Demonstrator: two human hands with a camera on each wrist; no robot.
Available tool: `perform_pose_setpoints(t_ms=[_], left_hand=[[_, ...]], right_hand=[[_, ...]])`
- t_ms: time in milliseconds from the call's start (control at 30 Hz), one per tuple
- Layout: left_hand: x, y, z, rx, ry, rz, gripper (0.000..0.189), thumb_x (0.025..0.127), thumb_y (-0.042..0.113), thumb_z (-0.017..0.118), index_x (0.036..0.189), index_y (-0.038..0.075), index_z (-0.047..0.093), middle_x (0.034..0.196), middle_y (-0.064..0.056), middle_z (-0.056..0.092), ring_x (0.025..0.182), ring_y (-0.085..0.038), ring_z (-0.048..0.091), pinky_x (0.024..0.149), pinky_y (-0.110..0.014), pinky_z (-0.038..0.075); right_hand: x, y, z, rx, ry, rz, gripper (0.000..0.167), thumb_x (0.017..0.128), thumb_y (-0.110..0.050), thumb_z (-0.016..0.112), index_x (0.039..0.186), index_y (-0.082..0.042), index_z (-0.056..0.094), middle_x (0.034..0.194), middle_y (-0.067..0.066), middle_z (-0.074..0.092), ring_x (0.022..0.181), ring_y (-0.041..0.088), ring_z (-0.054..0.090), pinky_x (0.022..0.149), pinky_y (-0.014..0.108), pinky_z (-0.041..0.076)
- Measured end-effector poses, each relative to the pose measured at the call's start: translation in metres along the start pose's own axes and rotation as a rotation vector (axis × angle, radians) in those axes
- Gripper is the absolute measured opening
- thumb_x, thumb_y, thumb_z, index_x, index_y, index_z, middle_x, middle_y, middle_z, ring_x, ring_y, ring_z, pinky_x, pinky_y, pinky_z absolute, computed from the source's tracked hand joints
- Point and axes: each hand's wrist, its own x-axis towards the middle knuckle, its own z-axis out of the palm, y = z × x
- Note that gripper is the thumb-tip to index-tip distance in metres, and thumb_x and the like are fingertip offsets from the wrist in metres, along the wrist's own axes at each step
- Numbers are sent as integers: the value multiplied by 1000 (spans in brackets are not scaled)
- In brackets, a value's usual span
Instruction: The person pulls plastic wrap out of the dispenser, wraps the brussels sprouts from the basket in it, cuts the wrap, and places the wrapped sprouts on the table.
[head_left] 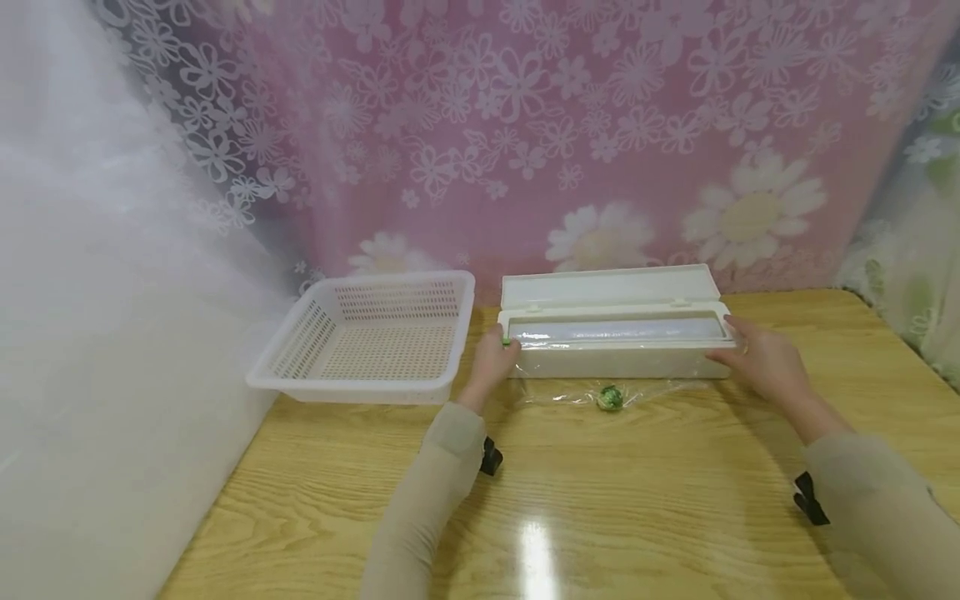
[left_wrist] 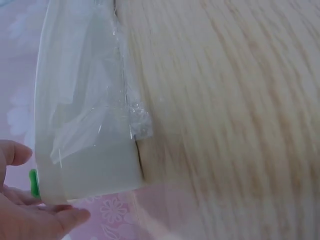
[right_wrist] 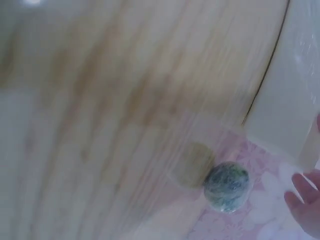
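Observation:
A long white cling film dispenser (head_left: 622,360) stands on the table with its lid (head_left: 611,288) raised and a roll of film (head_left: 615,330) inside. Clear film hangs down its front onto the tabletop. My left hand (head_left: 495,358) holds the dispenser's left end, thumb and fingers around the corner beside a green slider (left_wrist: 34,183). At the right end, my right hand (head_left: 765,362) grips with the thumb on the front and a finger at the top corner. A small round green-and-white thing (head_left: 609,397) lies in front, at the film's loose edge; its kind is unclear.
Left of the dispenser sits a white plastic basket (head_left: 360,388) with slotted walls. The wooden table (head_left: 622,508) reaches to a pink flowered curtain (head_left: 510,167) behind. White sheeting (head_left: 112,333) hangs along the left side.

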Motion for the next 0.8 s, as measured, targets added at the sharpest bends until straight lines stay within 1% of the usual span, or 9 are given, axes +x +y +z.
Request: perform_pose_setpoints(t_ms=[67, 133, 267, 333, 400, 500, 567, 733, 800], left_hand=[[-1, 2, 3, 17, 2, 13, 53, 87, 16, 51, 130, -9, 33, 134, -24, 32, 123, -32, 32, 99, -38, 28], [-3, 6, 5, 82, 26, 66, 52, 85, 17, 54, 129, -7, 36, 135, -24, 29, 124, -32, 29, 100, -38, 27], [-8, 19, 11, 259, 123, 261, 42, 82, 18, 59, 117, -3, 49, 134, -22, 32, 124, -33, 28, 99, -40, 27], [-11, 27, 13, 329, 120, 354, 39, 82, 19, 60, 114, -1, 51, 134, -19, 33, 127, -31, 24, 100, -42, 24], [-14, 34, 16, 388, 67, 428, 41, 81, 21, 62, 116, 3, 51, 136, -14, 31, 129, -27, 20, 101, -44, 23], [-17, 43, 21, 488, -68, 506, 47, 83, 27, 61, 124, 9, 46, 140, -8, 27, 131, -20, 13, 101, -47, 21], [-18, 47, 23, 541, -139, 549, 53, 83, 29, 61, 129, 12, 42, 141, -5, 27, 132, -18, 11, 100, -49, 21], [-20, 52, 30, 622, -232, 639, 62, 82, 32, 62, 136, 18, 34, 141, -1, 28, 132, -18, 12, 100, -51, 20], [-20, 52, 32, 633, -262, 658, 61, 82, 32, 63, 135, 20, 35, 141, -1, 28, 132, -18, 11, 100, -52, 18]], right_hand=[[-3, -2, 1, -9, 33, -44, 59, 83, -31, 62, 124, 8, 44, 102, 33, 52, 78, 43, 50, 70, 57, 37], [-6, -6, 3, -32, 74, -92, 45, 82, -24, 64, 112, 8, 53, 112, 36, 46, 94, 49, 45, 76, 60, 34], [-10, -15, 3, -60, 149, -163, 19, 78, -11, 66, 85, 6, 61, 109, 34, 49, 99, 49, 42, 79, 61, 32], [-11, -19, 2, -25, 152, -185, 12, 77, -6, 66, 81, 4, 62, 107, 31, 52, 97, 47, 43, 76, 59, 34], [-14, -23, 2, 26, 127, -197, 9, 77, -2, 65, 83, 4, 62, 104, 29, 54, 93, 45, 46, 72, 55, 36], [-19, -29, -2, 134, 55, -205, 6, 79, 0, 63, 85, 2, 62, 97, 25, 59, 81, 39, 53, 64, 49, 41], [-23, -34, -5, 197, 3, -196, 3, 81, -3, 62, 83, -2, 63, 94, 20, 61, 79, 23, 58, 64, 39, 46], [-33, -34, -13, 418, -145, -267, 11, 83, -2, 59, 78, -11, 64, 95, 5, 62, 87, -6, 51, 68, 16, 45], [-36, -32, -15, 505, -213, -319, 14, 84, 2, 57, 79, -10, 63, 96, 1, 61, 88, -4, 52, 67, 17, 46]])
